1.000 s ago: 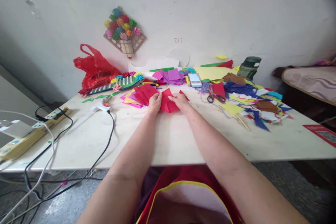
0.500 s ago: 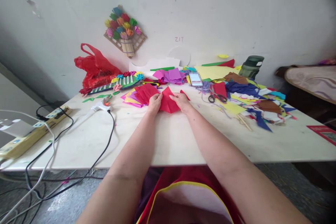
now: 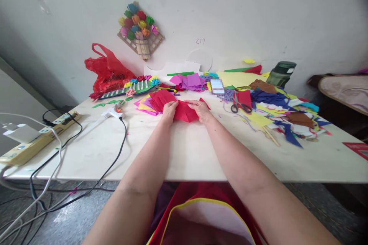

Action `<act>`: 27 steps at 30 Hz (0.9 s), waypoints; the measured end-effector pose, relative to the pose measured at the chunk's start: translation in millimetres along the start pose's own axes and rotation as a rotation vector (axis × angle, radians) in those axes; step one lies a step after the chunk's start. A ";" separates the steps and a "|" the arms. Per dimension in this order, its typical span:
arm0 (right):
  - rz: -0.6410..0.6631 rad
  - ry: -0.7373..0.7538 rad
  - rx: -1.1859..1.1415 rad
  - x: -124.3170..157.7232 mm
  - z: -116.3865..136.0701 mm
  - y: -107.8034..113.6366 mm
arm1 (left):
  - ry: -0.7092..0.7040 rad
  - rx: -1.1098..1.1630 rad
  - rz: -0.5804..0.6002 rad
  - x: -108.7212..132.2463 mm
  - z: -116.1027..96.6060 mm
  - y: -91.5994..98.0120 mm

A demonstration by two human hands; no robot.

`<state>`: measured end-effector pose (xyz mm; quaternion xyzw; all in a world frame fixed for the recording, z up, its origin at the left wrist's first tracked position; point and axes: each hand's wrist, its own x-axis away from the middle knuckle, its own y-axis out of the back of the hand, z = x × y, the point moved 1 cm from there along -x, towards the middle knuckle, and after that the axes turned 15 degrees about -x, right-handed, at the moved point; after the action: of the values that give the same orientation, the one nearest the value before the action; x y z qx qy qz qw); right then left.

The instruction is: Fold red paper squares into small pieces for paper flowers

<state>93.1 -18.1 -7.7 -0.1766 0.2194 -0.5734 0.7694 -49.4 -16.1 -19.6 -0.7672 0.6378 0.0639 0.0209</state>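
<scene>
Paper sheet (image 3: pixel 186 113) is plain red, stack (image 3: pixel 162 100) red, yellow and pink, glue gun (image 3: pixel 108 115) white with orange, bag (image 3: pixel 110 69) red with black print, bottle (image 3: pixel 279 77) dark green.

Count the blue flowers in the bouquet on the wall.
2. One blue flower tops the wall bouquet; the lower blue flower sits near its middle, beneath an orange flower. Others may be hidden behind the front ones.

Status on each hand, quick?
Left hand: closed, holding the red paper by its left side.
Right hand: closed, holding the same paper toward its right side.
</scene>
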 end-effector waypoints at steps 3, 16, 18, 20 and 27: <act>-0.031 -0.019 0.032 1.1 1.1 0.0 | 0.010 0.004 0.004 2.1 -2.4 -0.8; -0.019 0.013 0.146 3.8 6.6 0.5 | -0.016 -0.009 -0.003 -0.4 0.1 0.4; 0.014 0.058 0.148 3.6 7.2 0.7 | -0.016 -0.012 -0.010 -1.1 0.7 0.8; 0.040 0.104 0.145 3.3 7.6 0.7 | -0.008 -0.018 -0.020 -1.7 1.1 1.0; 0.010 0.141 0.249 3.9 7.1 -1.3 | -0.004 -0.042 -0.053 -3.5 1.4 0.7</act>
<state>96.8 -22.1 -1.6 -0.0380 0.2012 -0.6034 0.7707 -50.7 -12.6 -20.6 -0.7840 0.6158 0.0779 0.0078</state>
